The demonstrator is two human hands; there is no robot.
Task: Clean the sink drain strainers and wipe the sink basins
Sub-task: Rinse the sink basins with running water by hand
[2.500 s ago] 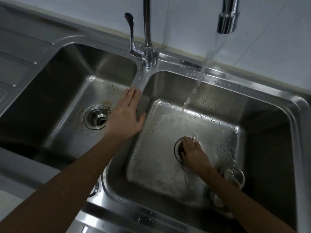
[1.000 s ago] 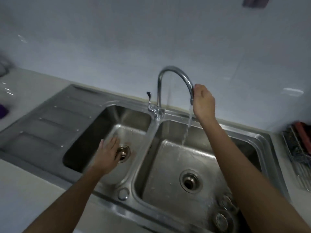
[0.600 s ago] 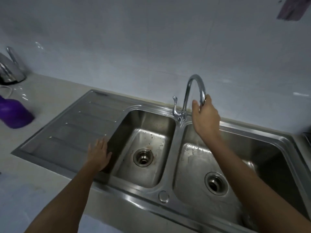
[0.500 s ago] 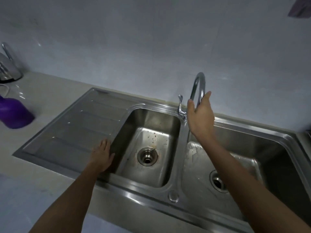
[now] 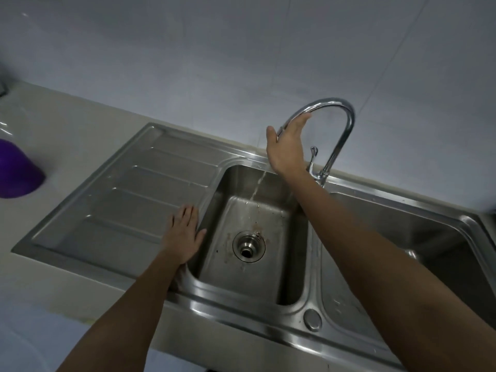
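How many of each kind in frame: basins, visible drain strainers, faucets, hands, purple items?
Basins: 2, left basin, right basin
Drain strainer in view: 1; any in the right basin is hidden by the arm
Faucet: 1
Hands: 2, left hand, right hand
Purple container: 1
Total: 7

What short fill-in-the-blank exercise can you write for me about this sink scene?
1. Water from the faucet falls into the ____ basin.
2. The ____ hand touches the faucet's spout.
3. The thing on the counter, at the far left, is ____ in colour.

Missing words: left; right; purple.
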